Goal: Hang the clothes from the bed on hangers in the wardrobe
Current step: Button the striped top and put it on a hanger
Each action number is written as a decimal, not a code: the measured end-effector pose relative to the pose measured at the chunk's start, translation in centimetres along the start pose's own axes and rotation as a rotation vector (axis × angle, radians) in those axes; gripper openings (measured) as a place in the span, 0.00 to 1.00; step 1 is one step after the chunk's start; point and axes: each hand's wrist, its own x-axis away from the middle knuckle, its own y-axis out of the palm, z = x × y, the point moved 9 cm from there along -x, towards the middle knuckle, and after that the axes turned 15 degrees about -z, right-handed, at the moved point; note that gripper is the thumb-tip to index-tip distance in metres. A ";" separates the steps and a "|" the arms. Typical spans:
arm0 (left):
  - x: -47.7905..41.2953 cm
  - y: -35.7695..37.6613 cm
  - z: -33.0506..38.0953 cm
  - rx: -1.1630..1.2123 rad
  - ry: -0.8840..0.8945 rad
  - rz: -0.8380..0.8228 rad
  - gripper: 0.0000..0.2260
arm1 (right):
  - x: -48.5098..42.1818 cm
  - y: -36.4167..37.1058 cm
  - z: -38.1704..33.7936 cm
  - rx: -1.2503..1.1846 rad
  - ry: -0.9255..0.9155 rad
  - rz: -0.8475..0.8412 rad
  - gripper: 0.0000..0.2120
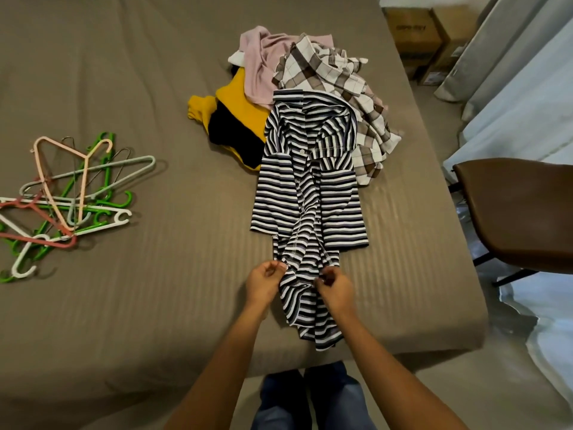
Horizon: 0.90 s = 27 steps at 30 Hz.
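A black-and-white striped shirt (pixel 307 193) lies stretched along the bed (pixel 155 305) toward me, its lower end over the bed's near edge. My left hand (pixel 263 285) pinches the fabric on the shirt's left side. My right hand (pixel 336 290) pinches it on the right side, close beside the left. Behind the striped shirt sits a pile with a checked shirt (pixel 335 76), a pink garment (pixel 260 66) and a yellow-and-black garment (pixel 235 119). A heap of plastic hangers (pixel 65 200) in green, pink, white and grey lies at the bed's left. The wardrobe is out of view.
A brown chair (pixel 524 212) stands close to the bed's right side. Cardboard boxes (pixel 418 35) sit on the floor at the back right, beside grey curtains (pixel 508 57). My legs in jeans (pixel 310 401) stand at the bed's near edge.
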 end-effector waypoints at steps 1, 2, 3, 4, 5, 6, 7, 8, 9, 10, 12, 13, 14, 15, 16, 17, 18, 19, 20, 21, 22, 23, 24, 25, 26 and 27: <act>0.0 -0.2 0.0 0.002 0.003 -0.006 0.04 | -0.2 -0.5 0.8 0.183 0.041 0.031 0.18; -0.2 -0.4 -0.1 -0.001 0.006 -0.014 0.02 | -0.4 -0.8 1.4 0.297 0.073 0.040 0.23; -0.2 -0.5 0.0 -0.006 0.006 -0.022 0.03 | -0.5 -1.0 1.8 0.362 0.100 0.036 0.26; -0.2 -0.5 0.0 -0.001 0.009 -0.034 0.06 | -0.8 -1.1 2.2 0.383 0.118 0.028 0.25; -0.3 -0.5 0.0 0.007 0.012 -0.048 0.07 | -1.1 -1.3 2.4 0.375 0.129 0.022 0.21; -0.3 -0.4 0.1 0.016 0.017 -0.063 0.08 | -1.4 -1.6 2.5 0.362 0.131 0.023 0.16; -0.2 -0.2 0.2 0.017 0.022 -0.074 0.08 | -1.6 -1.9 2.7 0.355 0.131 0.025 0.11; -0.2 -0.1 0.3 0.007 0.029 -0.080 0.08 | -1.7 -2.3 2.7 0.362 0.130 0.023 0.08; -0.1 0.3 0.7 -0.008 0.042 -0.090 0.09 | -1.8 -2.4 2.6 0.351 0.118 0.005 0.10; 0.0 0.7 1.2 -0.025 0.062 -0.099 0.09 | -1.7 -2.4 2.4 0.323 0.097 -0.030 0.14; 0.2 1.4 2.4 -0.077 0.117 -0.113 0.11 | -1.6 -2.2 2.0 0.245 0.054 -0.097 0.24; 0.2 1.7 3.1 -0.117 0.143 -0.115 0.12 | -1.7 -2.2 1.9 0.222 0.044 -0.110 0.26; 0.2 1.9 3.7 -0.161 0.167 -0.120 0.13 | -1.7 -2.4 1.8 0.223 0.057 -0.110 0.24; 0.2 2.2 4.2 -0.213 0.184 -0.128 0.13 | -1.7 -2.7 1.6 0.239 0.073 -0.100 0.21; 0.1 2.4 4.7 -0.271 0.200 -0.138 0.13 | -1.6 -3.2 1.3 0.246 0.084 -0.073 0.18; 0.1 2.6 5.1 -0.334 0.214 -0.145 0.13 | -1.4 -3.8 1.0 0.246 0.085 -0.032 0.15; 0.0 2.7 5.4 -0.386 0.223 -0.149 0.12 | -0.8 -4.6 0.4 0.236 0.073 0.027 0.14; 0.1 2.9 5.5 -0.411 0.228 -0.153 0.11 | 0.2 -5.5 -0.5 0.233 0.036 0.100 0.12; 0.1 3.0 5.6 -0.409 0.222 -0.152 0.10 | 1.4 -6.3 -1.7 0.232 -0.034 0.173 0.10; 0.2 3.2 5.7 -0.390 0.213 -0.151 0.09 | 2.8 -6.9 -3.0 0.249 -0.134 0.229 0.09; 0.4 3.5 5.8 -0.364 0.201 -0.152 0.09 | 4.1 -7.2 -4.4 0.282 -0.234 0.262 0.09; 0.5 3.8 5.9 -0.329 0.190 -0.165 0.08 | 5.3 -7.2 -5.7 0.328 -0.316 0.260 0.11; 0.7 4.3 6.1 -0.281 0.180 -0.193 0.07 | 6.3 -7.1 -7.0 0.358 -0.378 0.227 0.12; 0.9 4.9 6.4 -0.223 0.173 -0.232 0.06 | 6.7 -6.8 -7.7 0.353 -0.408 0.171 0.12; 1.0 5.6 6.8 -0.174 0.165 -0.269 0.06 | 6.7 -6.4 -8.0 0.303 -0.400 0.107 0.12; 1.1 6.0 7.2 -0.147 0.161 -0.295 0.07 | 6.5 -6.2 -7.9 0.202 -0.347 0.037 0.11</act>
